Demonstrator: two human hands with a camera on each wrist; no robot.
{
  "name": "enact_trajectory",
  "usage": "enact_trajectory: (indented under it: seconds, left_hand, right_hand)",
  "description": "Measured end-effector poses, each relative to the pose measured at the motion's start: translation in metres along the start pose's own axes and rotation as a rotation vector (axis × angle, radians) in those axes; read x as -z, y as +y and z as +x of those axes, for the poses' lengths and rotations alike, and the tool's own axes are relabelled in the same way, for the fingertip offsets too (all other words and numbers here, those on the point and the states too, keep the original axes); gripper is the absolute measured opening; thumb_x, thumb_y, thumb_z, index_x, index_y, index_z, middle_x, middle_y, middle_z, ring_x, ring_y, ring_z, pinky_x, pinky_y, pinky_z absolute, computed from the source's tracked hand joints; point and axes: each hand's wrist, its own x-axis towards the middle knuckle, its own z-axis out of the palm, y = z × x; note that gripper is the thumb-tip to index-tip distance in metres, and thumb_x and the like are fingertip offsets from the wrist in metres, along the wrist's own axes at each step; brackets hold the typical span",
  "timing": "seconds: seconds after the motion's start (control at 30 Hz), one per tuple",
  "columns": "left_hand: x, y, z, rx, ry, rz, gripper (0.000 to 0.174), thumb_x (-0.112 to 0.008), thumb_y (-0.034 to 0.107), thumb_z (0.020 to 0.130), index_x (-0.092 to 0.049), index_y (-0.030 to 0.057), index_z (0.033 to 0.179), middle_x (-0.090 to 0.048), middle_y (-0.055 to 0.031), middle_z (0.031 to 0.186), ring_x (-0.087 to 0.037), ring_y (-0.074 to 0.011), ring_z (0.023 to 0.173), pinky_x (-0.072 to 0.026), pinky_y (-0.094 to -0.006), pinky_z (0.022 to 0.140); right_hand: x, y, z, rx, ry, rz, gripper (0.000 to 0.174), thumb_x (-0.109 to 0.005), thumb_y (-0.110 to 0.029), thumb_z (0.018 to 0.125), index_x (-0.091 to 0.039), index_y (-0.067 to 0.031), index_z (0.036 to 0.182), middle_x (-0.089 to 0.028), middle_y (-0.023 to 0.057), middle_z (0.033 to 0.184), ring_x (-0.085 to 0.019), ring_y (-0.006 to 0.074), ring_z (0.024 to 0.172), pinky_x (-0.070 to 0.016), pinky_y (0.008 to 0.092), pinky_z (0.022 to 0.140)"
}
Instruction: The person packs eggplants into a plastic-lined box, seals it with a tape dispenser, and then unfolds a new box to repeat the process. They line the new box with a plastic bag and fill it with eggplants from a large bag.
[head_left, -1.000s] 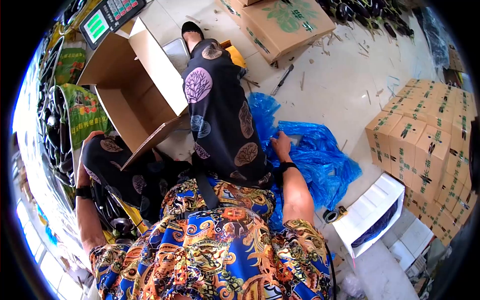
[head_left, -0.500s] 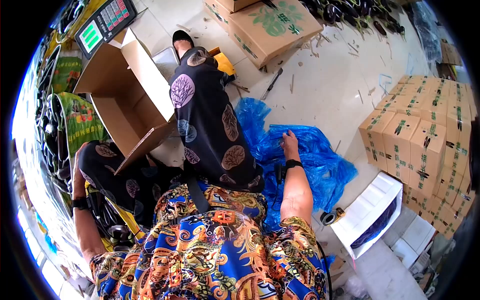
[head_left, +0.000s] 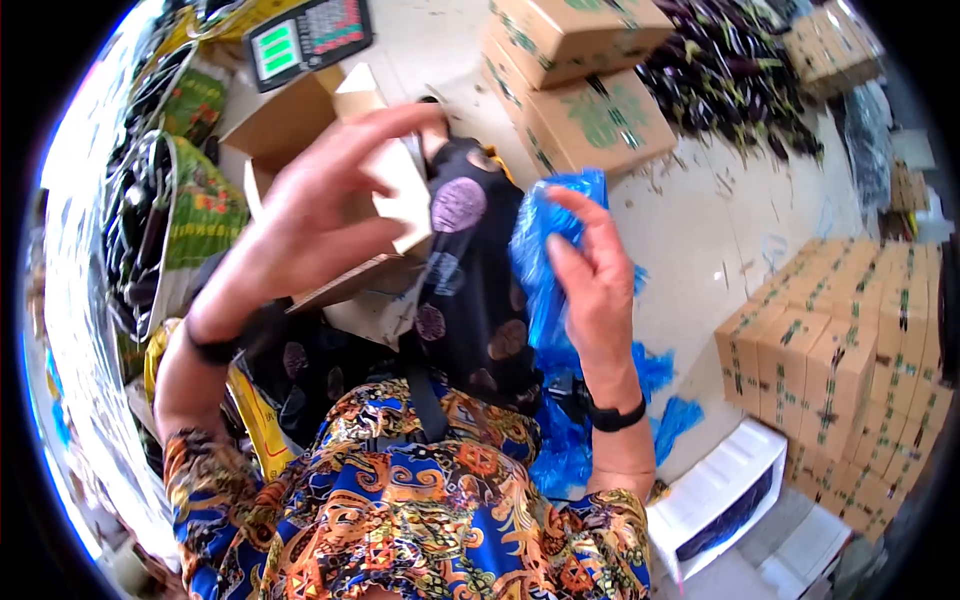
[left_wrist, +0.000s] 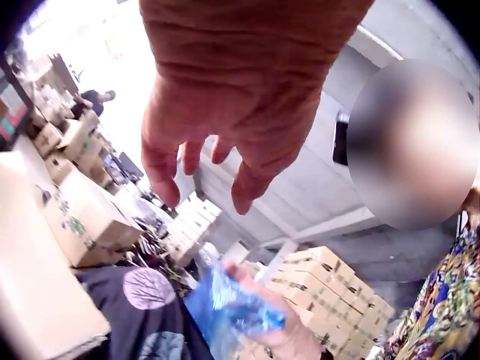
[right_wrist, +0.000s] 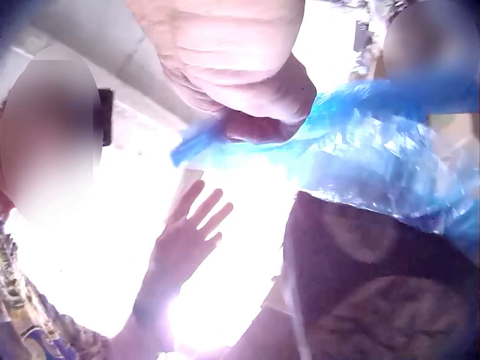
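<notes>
blue plastic gripped in my right hand beside my leg, bunched, not spread; left hand released, fingers apart, empty; carton open, inside mostly hidden, so i judge it early: plastic lifted, spreading and carton-shutting left.

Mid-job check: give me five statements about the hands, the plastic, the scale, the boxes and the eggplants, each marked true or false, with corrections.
1. The right hand holds blue plastic. True.
2. The left hand grips the same plastic. False: it is empty, fingers spread.
3. The display of the scale is lit green. True.
4. The carton behind the left hand in the head view is closed. False: its flaps stand open.
5. The eggplants at the upper right of the head view are all packed in cartons. False: they lie in a loose heap on the floor.
</notes>
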Motion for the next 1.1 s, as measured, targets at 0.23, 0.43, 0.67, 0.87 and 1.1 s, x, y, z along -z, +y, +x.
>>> enact_trajectory:
  seconds: [0.23,0.43,0.67,0.87,1.1]
  left_hand:
    - [0.006,-0.055,0.014,-0.488,-0.36,0.066,0.029,-0.074,0.015,0.075,-0.068,0.0052,0.101,-0.063,-0.0151,0.119,-0.053,-0.0352,0.122,-0.0415,-0.0453,0.103]
    - [0.082,-0.128,-0.076,0.042,-0.033,0.685,0.014,-0.07,0.006,0.069,-0.06,0.0064,0.079,-0.06,-0.0131,0.08,-0.061,-0.0367,0.085,-0.0486,-0.0472,0.073]
    - [0.085,-0.148,-0.1,0.285,-0.236,0.473,0.018,-0.068,0.014,0.075,-0.069,0.0034,0.09,-0.068,-0.0196,0.081,-0.066,-0.0402,0.081,-0.0522,-0.048,0.073]
    - [0.092,-0.146,-0.098,0.482,-0.291,0.207,0.02,-0.069,0.014,0.082,-0.066,-0.0011,0.096,-0.067,-0.018,0.076,-0.068,-0.0297,0.071,-0.0534,-0.0407,0.066]
    - [0.114,-0.166,-0.11,0.677,0.099,-0.178,0.027,-0.062,0.028,0.094,-0.071,0.0049,0.105,-0.064,-0.0002,0.08,-0.063,-0.0102,0.074,-0.056,-0.028,0.061]
  right_hand:
    - [-0.081,-0.069,0.019,0.171,-0.952,-0.081,0.045,-0.059,0.009,0.082,-0.067,-0.006,0.125,-0.07,0.0134,0.116,-0.065,0.0256,0.111,-0.0446,0.0348,0.102]
    - [-0.061,-0.063,0.042,-0.107,-0.614,-0.091,0.036,-0.063,-0.001,0.088,-0.066,-0.0037,0.124,-0.071,0.0061,0.107,-0.065,0.0137,0.099,-0.0511,0.0256,0.086]
    - [-0.03,-0.014,0.111,0.016,-0.282,0.315,0.033,-0.055,-0.006,0.097,-0.06,-0.0025,0.129,-0.067,0.0093,0.122,-0.066,0.0178,0.105,-0.0532,0.0329,0.093]
    - [0.004,-0.007,0.139,0.038,-0.133,0.434,0.024,-0.059,-0.008,0.098,-0.065,-0.0047,0.121,-0.071,0.0079,0.111,-0.069,0.016,0.091,-0.0578,0.0303,0.082]
    - [0.065,0.041,0.139,-0.149,0.003,0.464,0.019,-0.072,-0.026,0.092,-0.068,-0.0103,0.102,-0.07,0.0004,0.097,-0.065,0.0124,0.081,-0.0505,0.0249,0.063]
